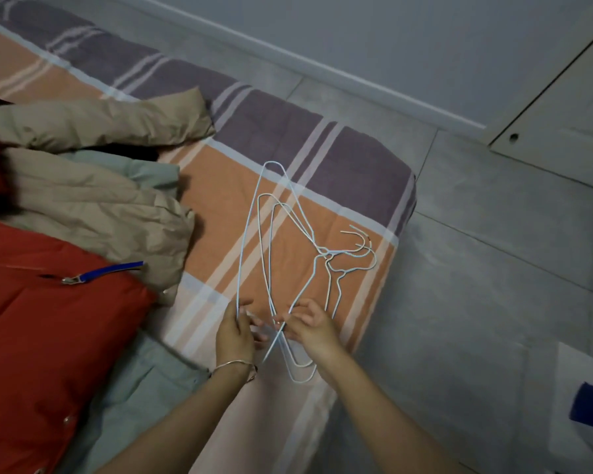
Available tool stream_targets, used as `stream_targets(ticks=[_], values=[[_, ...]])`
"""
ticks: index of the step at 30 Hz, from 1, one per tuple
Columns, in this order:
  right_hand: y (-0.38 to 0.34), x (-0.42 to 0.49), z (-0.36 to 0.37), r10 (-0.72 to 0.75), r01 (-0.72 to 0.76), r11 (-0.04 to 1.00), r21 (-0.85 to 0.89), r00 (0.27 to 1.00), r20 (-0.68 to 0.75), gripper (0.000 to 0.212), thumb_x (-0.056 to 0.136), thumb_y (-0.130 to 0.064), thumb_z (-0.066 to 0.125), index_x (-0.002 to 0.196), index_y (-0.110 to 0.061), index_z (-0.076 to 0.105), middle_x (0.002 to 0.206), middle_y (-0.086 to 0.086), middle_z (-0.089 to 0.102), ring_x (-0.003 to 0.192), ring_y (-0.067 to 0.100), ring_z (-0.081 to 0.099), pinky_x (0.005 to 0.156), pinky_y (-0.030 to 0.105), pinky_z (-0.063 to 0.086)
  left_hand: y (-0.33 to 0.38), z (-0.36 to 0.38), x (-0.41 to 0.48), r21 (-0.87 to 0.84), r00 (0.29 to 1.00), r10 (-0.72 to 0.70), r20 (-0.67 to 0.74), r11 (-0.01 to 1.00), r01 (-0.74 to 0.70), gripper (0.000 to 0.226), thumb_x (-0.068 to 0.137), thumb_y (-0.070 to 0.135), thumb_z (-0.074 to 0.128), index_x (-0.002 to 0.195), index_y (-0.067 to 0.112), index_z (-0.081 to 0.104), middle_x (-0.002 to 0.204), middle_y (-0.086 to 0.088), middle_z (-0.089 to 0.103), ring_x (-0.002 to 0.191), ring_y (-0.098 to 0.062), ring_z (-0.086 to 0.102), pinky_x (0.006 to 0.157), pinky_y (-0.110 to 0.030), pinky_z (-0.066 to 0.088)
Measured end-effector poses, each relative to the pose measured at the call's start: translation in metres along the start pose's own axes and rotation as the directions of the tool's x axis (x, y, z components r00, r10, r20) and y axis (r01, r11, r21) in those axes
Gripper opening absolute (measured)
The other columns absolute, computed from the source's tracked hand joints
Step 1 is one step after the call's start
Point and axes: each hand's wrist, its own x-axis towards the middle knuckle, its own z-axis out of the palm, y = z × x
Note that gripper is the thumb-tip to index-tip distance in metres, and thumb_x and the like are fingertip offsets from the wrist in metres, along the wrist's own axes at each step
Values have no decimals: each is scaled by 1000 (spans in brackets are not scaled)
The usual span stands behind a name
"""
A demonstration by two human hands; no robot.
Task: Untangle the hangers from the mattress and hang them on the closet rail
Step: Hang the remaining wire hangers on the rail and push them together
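Observation:
Several thin pale-blue wire hangers (pixel 290 213) lie tangled together on the orange, purple and white striped mattress (pixel 356 165), their hooks bunched toward the right edge near the corner. My left hand (pixel 236 331) pinches the long wire of the outermost hanger at its near end. My right hand (pixel 308 323) pinches the crossing wires just to the right of it. Both hands sit at the near ends of the hangers, close together. The closet rail is out of view.
A red jacket (pixel 48 319), a beige jacket (pixel 93 193) and a pale green garment (pixel 141 378) are piled on the mattress at the left. Grey tiled floor (pixel 476 268) lies to the right. A white closet door (pixel 562 107) stands at the upper right.

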Motion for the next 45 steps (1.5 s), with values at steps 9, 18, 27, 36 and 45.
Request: stream_targets(ticks=[9, 18, 27, 36, 45], values=[[-172, -95, -56, -373, 379, 913, 149, 925, -68, 19, 86, 0, 59, 89, -14, 46, 75, 1, 75, 66, 10, 70, 62, 18, 54, 197, 21, -38, 57, 855, 88, 511, 989, -136, 26, 97, 34, 40, 111, 18, 55, 111, 0, 60, 71, -17, 61, 63, -30, 53], [-348, -298, -166, -766, 789, 589, -174, 476, -433, 15, 81, 4, 65, 79, -9, 56, 65, 2, 72, 65, 11, 70, 62, 15, 50, 399, 89, -194, -81, 307, 364, 879, 750, -656, 25, 95, 21, 44, 106, 10, 63, 92, -1, 70, 74, -7, 68, 73, -24, 56], [-396, -558, -255, -826, 773, 409, -486, 88, -556, 8, 80, -2, 66, 78, -8, 62, 72, 5, 74, 62, 15, 69, 62, 18, 52, 521, 144, -428, -432, -238, 405, 882, 498, -752, 39, 81, 44, 40, 102, 22, 64, 87, -5, 74, 70, -21, 71, 63, -26, 57], [-358, -780, -321, -755, 633, 426, -646, -145, -640, 4, 83, -14, 66, 86, -13, 63, 81, 4, 75, 69, 14, 70, 66, 19, 53, 541, 183, -655, -684, -623, 286, 728, 354, -638, 36, 88, 42, 36, 104, 24, 62, 86, -6, 75, 40, -17, 53, 45, -25, 47], [-314, -931, -385, -726, 587, 449, -674, -201, -658, 4, 89, -11, 57, 92, -12, 59, 73, 1, 73, 60, 7, 67, 58, 16, 51, 522, 210, -826, -755, -736, 240, 633, 400, -519, 29, 98, 27, 32, 103, 11, 56, 86, -11, 74, 37, -19, 56, 41, -23, 49]])
